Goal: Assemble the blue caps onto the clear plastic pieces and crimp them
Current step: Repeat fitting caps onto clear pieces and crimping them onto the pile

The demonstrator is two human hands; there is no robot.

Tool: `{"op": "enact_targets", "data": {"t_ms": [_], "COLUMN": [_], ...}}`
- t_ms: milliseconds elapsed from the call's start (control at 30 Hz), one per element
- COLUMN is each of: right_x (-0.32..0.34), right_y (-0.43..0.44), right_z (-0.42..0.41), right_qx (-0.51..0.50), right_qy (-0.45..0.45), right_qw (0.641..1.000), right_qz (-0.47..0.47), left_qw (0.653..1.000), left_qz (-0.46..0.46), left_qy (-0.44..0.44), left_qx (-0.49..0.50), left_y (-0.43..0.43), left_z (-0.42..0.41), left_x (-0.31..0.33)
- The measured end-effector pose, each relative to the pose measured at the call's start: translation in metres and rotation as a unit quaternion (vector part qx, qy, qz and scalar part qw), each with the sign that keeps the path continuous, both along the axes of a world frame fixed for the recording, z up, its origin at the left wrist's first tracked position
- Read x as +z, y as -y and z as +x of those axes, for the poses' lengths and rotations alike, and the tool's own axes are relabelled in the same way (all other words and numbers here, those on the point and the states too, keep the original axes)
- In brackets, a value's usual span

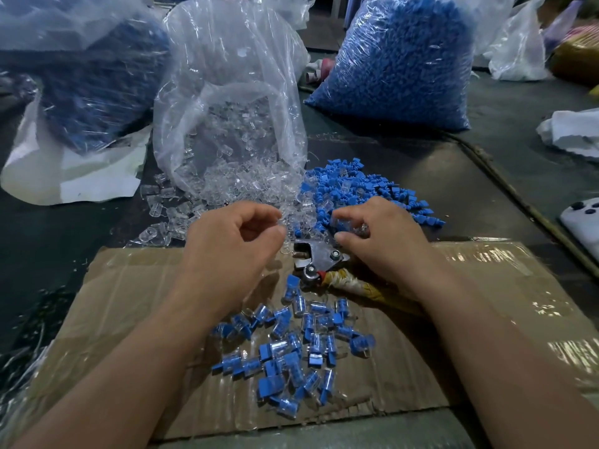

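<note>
My left hand [233, 241] hovers at the edge of the loose clear plastic pieces [175, 218], fingers curled, thumb and forefinger close to one clear piece; whether it holds that piece is unclear. My right hand [379, 241] pinches a clear plastic piece [351, 225] between thumb and fingers, right beside the heap of blue caps [366, 189]. The metal crimping pliers [316, 259] lie on the cardboard [136, 303] between my hands, their wrapped handle running under my right wrist. A pile of assembled blue-and-clear pieces [291, 351] lies on the cardboard nearer to me.
An open clear bag [227, 108] spills clear pieces ahead of my left hand. A full bag of blue caps [402, 59] stands at the back right, another bag of dark blue parts [97, 85] at the back left. A white device [583, 218] lies at the right edge.
</note>
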State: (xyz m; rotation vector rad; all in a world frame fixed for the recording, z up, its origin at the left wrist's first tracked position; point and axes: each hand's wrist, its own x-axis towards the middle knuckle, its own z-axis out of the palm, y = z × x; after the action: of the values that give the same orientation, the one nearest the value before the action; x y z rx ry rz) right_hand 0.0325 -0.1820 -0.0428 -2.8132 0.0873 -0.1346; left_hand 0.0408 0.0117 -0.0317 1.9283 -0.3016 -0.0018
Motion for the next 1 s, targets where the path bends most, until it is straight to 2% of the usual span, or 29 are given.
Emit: {"op": "enact_targets", "data": {"t_ms": [167,433,567,667,767,900,1000], "right_x": [-0.0026,-0.0040,-0.0031,-0.0065,-0.0078,-0.0065,-0.0061], "right_y": [0.0053,0.0055,0.0017,-0.0010,0.0016,0.0016,-0.0015], "right_z": [0.0016,0.0019,0.0015,0.0044,0.0068,0.0065,0.0038], "right_qx": [-0.019,-0.021,0.012,0.046,0.017,0.013,0.024], "right_qy": [0.009,0.026,0.074,0.042,-0.005,-0.005,0.032], "right_qw": [1.000,0.999,0.997,0.998,1.000,1.000,0.999], "right_qz": [0.010,0.000,0.019,-0.006,-0.006,0.008,0.025], "left_qw": [0.999,0.997,0.995,0.993,0.988,0.981,0.976], "left_qz": [-0.035,-0.051,-0.063,-0.077,-0.104,-0.134,-0.148], "left_qy": [-0.038,-0.053,-0.065,-0.078,-0.108,-0.135,-0.150], "left_qx": [-0.014,-0.026,-0.032,-0.037,-0.041,-0.048,-0.053], "left_y": [0.0001,0.0017,0.0026,0.0021,0.0007,0.0011,0.0010], "left_z": [-0.0002,-0.0022,-0.0027,-0.0024,-0.0008,-0.0002,-0.0008], "left_x": [0.0025,0.0057,0.0069,0.0064,0.0057,0.0067,0.0079]}}
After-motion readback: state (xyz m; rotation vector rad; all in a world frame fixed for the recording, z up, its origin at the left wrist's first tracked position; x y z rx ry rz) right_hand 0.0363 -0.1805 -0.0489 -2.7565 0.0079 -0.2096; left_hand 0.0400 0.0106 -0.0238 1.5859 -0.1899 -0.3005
